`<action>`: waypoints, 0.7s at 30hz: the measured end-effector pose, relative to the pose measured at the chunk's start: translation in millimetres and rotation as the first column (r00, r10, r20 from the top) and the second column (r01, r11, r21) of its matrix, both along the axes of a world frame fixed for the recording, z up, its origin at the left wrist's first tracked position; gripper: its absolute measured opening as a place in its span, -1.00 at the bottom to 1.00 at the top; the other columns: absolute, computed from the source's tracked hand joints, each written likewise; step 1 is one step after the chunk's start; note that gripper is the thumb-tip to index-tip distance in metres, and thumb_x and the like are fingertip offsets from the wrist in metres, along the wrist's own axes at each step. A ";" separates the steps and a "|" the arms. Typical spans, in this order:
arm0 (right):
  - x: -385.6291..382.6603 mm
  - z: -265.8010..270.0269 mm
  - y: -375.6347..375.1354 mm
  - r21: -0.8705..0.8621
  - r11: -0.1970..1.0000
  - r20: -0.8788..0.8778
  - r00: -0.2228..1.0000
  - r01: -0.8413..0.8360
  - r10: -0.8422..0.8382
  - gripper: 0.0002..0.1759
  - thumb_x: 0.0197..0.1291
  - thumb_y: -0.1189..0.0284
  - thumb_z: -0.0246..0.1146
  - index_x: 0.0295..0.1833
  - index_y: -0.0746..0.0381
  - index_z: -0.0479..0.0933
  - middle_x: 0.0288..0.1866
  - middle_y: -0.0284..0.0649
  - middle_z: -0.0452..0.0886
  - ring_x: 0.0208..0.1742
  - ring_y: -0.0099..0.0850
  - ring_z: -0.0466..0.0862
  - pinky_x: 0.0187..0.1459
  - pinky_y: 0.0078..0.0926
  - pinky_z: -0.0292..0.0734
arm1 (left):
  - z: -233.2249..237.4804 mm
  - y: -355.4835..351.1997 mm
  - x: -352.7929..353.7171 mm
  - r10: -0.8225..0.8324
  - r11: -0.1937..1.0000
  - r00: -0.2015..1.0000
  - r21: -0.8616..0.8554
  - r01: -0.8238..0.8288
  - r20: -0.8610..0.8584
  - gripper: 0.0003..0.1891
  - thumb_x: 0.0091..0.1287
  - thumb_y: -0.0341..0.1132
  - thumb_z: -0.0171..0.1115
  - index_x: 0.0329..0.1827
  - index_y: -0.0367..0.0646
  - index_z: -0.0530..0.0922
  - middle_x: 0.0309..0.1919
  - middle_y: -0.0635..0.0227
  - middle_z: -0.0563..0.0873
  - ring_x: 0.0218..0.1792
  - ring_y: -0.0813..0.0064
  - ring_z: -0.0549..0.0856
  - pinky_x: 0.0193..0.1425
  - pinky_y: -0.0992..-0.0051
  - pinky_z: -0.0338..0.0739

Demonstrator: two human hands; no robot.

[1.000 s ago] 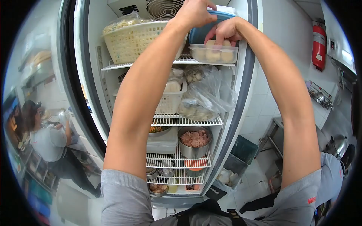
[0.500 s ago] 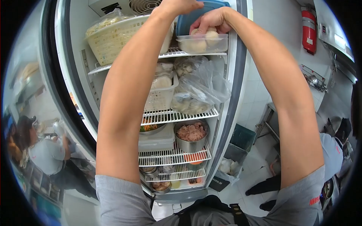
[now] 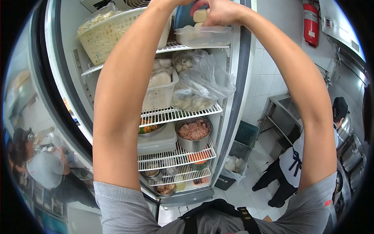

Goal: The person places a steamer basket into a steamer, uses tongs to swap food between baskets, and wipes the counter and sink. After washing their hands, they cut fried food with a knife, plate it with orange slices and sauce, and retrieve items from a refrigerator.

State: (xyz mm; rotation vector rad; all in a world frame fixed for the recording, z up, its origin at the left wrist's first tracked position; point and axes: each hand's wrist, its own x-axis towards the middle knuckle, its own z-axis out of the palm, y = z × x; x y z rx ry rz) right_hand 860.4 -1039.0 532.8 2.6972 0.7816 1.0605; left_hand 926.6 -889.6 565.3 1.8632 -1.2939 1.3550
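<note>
My right hand (image 3: 223, 12) reaches to the top shelf and pinches a pale rounded piece (image 3: 201, 16) between thumb and fingers. Below it, a clear plastic container (image 3: 206, 37) holds more pale pieces. Behind the container a blue lid (image 3: 182, 17) stands raised. My left hand (image 3: 167, 3) is at the top edge of the view beside the lid, its fingers mostly cut off. To its left on the same shelf is a cream perforated basket (image 3: 113, 39) with bagged food.
Lower fridge shelves hold a small basket (image 3: 157, 95), plastic bags (image 3: 202, 84) and a steel pot of meat (image 3: 193, 142). A co-worker (image 3: 290, 160) stands at right near a steel sink (image 3: 288, 105). Another person (image 3: 46, 167) shows at left. A bin (image 3: 233, 160) stands beside the fridge.
My right hand has risen out of the container with a pale piece in its fingers. The view has shifted slightly, and the co-worker at right shows more fully.
</note>
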 end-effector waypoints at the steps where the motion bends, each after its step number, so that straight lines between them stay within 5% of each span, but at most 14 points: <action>1: 2.9 0.7 0.6 -0.047 0.999 0.076 0.997 0.010 -0.007 -0.52 -0.18 0.50 0.37 -0.01 0.17 0.58 -0.26 -0.04 0.67 -0.27 -0.24 0.67 -0.30 -0.37 0.58 | 0.3 0.5 1.2 -0.015 1.000 1.000 0.006 0.014 0.018 -0.67 -0.12 -0.31 0.38 -0.23 -0.21 0.71 -0.40 -0.08 0.69 -0.32 0.09 0.73 -0.16 0.32 0.62; 3: 5.1 0.1 -1.1 -0.094 0.995 0.152 0.988 0.024 -0.009 -0.55 -0.16 0.52 0.34 -0.02 0.18 0.58 -0.31 -0.02 0.66 -0.29 -0.17 0.67 -0.33 -0.33 0.57 | 1.3 0.0 2.4 -0.028 1.000 0.999 0.011 0.028 0.038 -0.67 -0.12 -0.31 0.38 -0.23 -0.21 0.71 -0.41 -0.08 0.70 -0.33 0.09 0.73 -0.16 0.32 0.62; 6: -32.2 -16.6 24.7 -0.051 0.990 0.336 0.936 0.131 -0.107 -0.87 -0.01 0.60 0.13 -0.29 0.26 0.51 -0.53 0.00 0.58 -0.41 0.01 0.61 -0.34 -0.16 0.52 | -0.2 -2.2 6.1 -0.046 0.999 0.999 -0.008 0.046 0.015 -0.71 -0.11 -0.31 0.38 -0.27 -0.19 0.72 -0.40 -0.07 0.70 -0.29 0.10 0.73 -0.13 0.31 0.61; 9: -61.4 -29.1 31.0 -0.077 0.992 0.561 0.827 0.100 -0.040 -0.87 0.00 0.61 0.12 -0.28 0.27 0.49 -0.52 0.00 0.58 -0.43 -0.01 0.61 -0.37 -0.16 0.51 | -5.9 0.4 -2.3 -0.004 0.999 0.999 -0.032 0.005 0.045 -0.75 -0.12 -0.31 0.38 -0.34 -0.18 0.71 -0.39 -0.05 0.70 -0.27 0.09 0.72 -0.11 0.28 0.60; 11: -93.2 -38.8 33.2 0.147 0.969 0.628 0.739 0.197 -0.245 -0.72 -0.01 0.58 0.16 -0.11 0.25 0.54 -0.49 0.01 0.59 -0.41 -0.03 0.62 -0.34 -0.18 0.53 | -14.7 8.3 -19.6 0.110 0.982 0.990 0.147 -0.122 0.085 -0.78 -0.12 -0.30 0.38 -0.40 -0.19 0.69 -0.41 -0.03 0.70 -0.30 0.07 0.70 -0.13 0.25 0.59; 14: -160.7 -78.1 28.4 0.314 0.947 0.621 0.740 0.068 -0.259 -0.59 -0.07 0.43 0.35 -0.03 0.23 0.55 -0.31 0.07 0.64 -0.23 -0.08 0.68 -0.14 -0.26 0.57 | -29.1 11.1 -17.1 0.147 0.919 0.985 0.356 -0.168 0.086 -0.83 -0.10 -0.27 0.35 -0.52 -0.19 0.66 -0.43 0.06 0.72 -0.30 0.23 0.73 -0.16 0.27 0.59; 16: -180.9 -121.2 -21.0 0.688 0.676 0.450 0.886 -0.263 -0.114 -0.55 -0.04 0.34 0.45 0.01 0.12 0.52 -0.21 -0.31 0.62 -0.23 -0.49 0.63 -0.20 -0.48 0.59 | -30.8 17.0 7.0 0.161 0.901 0.986 0.403 -0.160 0.031 -0.48 0.07 -0.11 0.36 0.06 -0.14 0.43 0.05 0.11 0.52 0.08 0.22 0.54 0.20 0.25 0.37; 17: -192.8 -149.3 -26.3 0.757 0.568 0.459 0.881 -0.322 -0.112 -0.54 -0.10 0.36 0.48 -0.03 0.18 0.53 -0.22 -0.31 0.62 -0.23 -0.50 0.61 -0.20 -0.54 0.58 | -31.1 16.2 21.7 0.169 0.891 0.986 0.426 -0.155 0.004 -0.28 0.16 -0.04 0.37 0.35 -0.11 0.32 0.29 0.14 0.42 0.27 0.21 0.45 0.38 0.24 0.26; 18: -203.4 -187.2 -48.4 0.760 0.468 0.482 0.874 -0.451 0.061 -0.54 -0.18 0.47 0.51 -0.09 0.19 0.53 -0.24 -0.34 0.61 -0.26 -0.54 0.60 -0.21 -0.55 0.57 | -41.5 20.7 48.2 0.018 0.944 0.991 0.325 -0.061 0.132 -0.36 0.25 0.01 0.24 0.31 -0.16 0.37 0.18 0.03 0.51 0.16 0.23 0.53 0.15 0.33 0.48; 19: -219.0 -221.7 -48.2 0.868 0.447 0.353 0.902 -0.217 -0.248 -0.52 -0.18 0.41 0.52 -0.07 0.18 0.54 -0.29 -0.36 0.63 -0.27 -0.52 0.62 -0.22 -0.54 0.57 | -23.6 28.0 106.6 -0.153 0.907 0.980 0.412 0.089 0.125 -0.31 0.26 0.02 0.22 0.39 -0.14 0.30 0.27 0.05 0.43 0.27 0.22 0.44 0.23 0.28 0.44; 20: -231.4 -263.4 -52.1 0.931 0.132 0.345 0.938 -0.339 -0.027 -0.52 -0.19 0.46 0.52 -0.08 0.18 0.54 -0.27 -0.39 0.62 -0.21 -0.54 0.60 -0.16 -0.53 0.55 | -25.5 15.0 99.2 -0.103 0.879 0.984 0.477 0.020 0.149 -0.40 0.26 -0.01 0.23 0.31 -0.08 0.37 0.24 0.13 0.45 0.22 0.23 0.47 0.19 0.21 0.43; 21: -233.1 -316.1 -62.0 0.939 -0.152 0.327 0.940 -0.310 0.101 -0.53 -0.20 0.54 0.51 -0.09 0.19 0.54 -0.19 -0.37 0.59 -0.14 -0.54 0.58 -0.09 -0.51 0.54 | -47.0 17.9 33.2 0.129 0.833 0.957 0.495 -0.247 0.261 -0.49 0.27 -0.04 0.23 0.23 -0.03 0.44 0.21 0.20 0.47 0.16 0.24 0.50 0.15 0.15 0.42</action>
